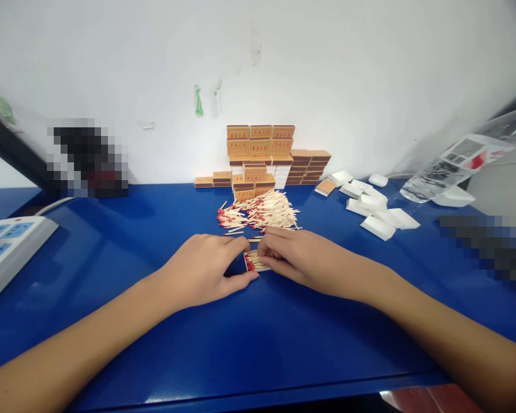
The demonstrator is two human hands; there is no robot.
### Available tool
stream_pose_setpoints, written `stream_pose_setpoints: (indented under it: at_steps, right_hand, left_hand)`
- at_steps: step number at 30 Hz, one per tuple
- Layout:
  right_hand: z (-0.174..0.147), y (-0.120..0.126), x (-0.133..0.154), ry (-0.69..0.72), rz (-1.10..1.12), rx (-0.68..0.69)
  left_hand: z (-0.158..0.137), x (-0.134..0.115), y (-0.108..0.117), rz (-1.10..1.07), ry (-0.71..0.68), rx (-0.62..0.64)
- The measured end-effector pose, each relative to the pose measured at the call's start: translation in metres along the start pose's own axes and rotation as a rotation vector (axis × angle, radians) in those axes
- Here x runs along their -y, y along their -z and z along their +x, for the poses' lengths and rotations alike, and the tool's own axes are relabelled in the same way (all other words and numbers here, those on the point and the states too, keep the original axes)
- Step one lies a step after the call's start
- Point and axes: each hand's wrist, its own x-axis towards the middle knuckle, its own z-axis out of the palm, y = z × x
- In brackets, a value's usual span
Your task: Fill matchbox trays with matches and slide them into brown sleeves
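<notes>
On the blue table, a small white matchbox tray (pixel 246 263) filled with red-tipped matches (pixel 253 261) lies between my hands. My left hand (pixel 208 267) grips the tray's left end, forefinger at the far side and thumb at the near side. From the right, my right hand (pixel 294 252) bends its fingers over the tray, thumb and fingertips closed on matches at its right part; the fingertips are partly hidden. Just beyond my hands spreads a loose pile of matches (pixel 273 212), with a few strays at its near edge.
Stacked matchboxes (pixel 260 148) stand against the white wall, more boxes (pixel 309 166) beside them. Several white trays (pixel 372 201) lie loosely at the right, near a tilted clear plastic bottle (pixel 447 163). A power strip (pixel 19 241) is at the left. The table's front edge (pixel 258 396) runs below.
</notes>
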Motion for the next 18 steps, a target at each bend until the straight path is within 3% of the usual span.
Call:
stream_pose_setpoints:
  at_steps: [18]
  right_hand:
    - [-0.0013,0.0019,-0.0035,0.076,-0.008,-0.151]
  left_hand:
    - [-0.0001,0.0001,-0.0004,0.016,0.006,0.004]
